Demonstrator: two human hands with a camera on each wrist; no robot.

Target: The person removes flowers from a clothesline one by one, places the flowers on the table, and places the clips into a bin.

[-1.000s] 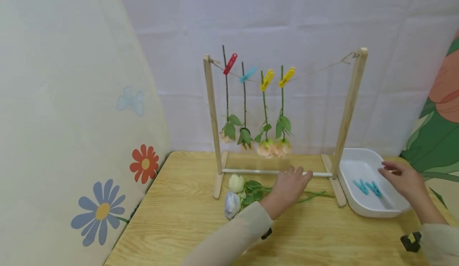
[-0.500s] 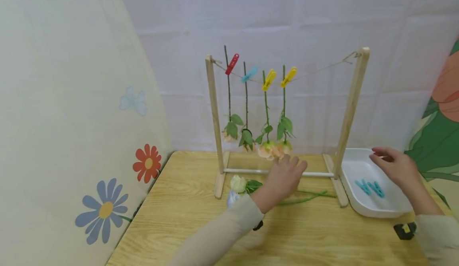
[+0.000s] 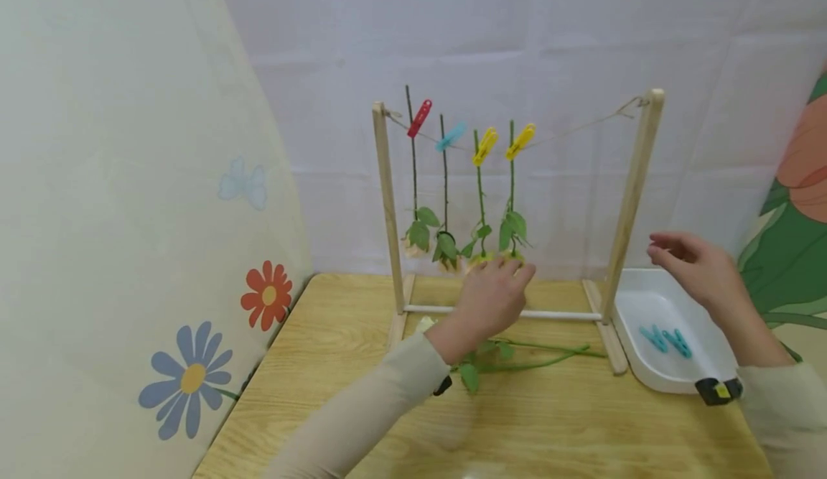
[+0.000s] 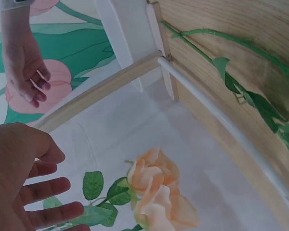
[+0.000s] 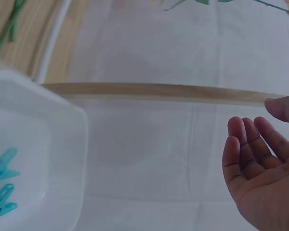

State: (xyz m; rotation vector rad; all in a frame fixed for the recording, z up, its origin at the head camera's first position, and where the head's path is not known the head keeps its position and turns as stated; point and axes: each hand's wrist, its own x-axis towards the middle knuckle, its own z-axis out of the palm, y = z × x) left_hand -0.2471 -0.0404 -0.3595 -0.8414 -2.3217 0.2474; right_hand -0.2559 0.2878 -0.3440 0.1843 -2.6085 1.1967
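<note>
My left hand [image 3: 491, 303] is raised in front of the hanging peach roses, fingers spread and holding nothing. In the left wrist view, two peach rose heads [image 4: 156, 178] hang beside its fingertips; whether they touch is unclear. Above the tray's back edge, my right hand [image 3: 704, 274] is loosely curved with nothing in it. A red clothespin [image 3: 420, 118], a light blue clothespin [image 3: 451, 136] and two yellow clothespins [image 3: 520, 141] clip the upside-down stems to a string. Below, flowers with green stems [image 3: 549, 364] lie on the table, their blooms mostly hidden by my left arm.
The wooden rack's right post [image 3: 629, 213] stands between my hands, and a white bar [image 3: 562, 315] joins its feet. At the right, a white tray [image 3: 665, 382] holds two teal clothespins [image 3: 677, 343]. A white cloth [image 3: 581, 26] hangs behind.
My left hand has moved up and left, from over the lying flowers to the hanging roses. My right hand has risen and shifted left over the tray.
</note>
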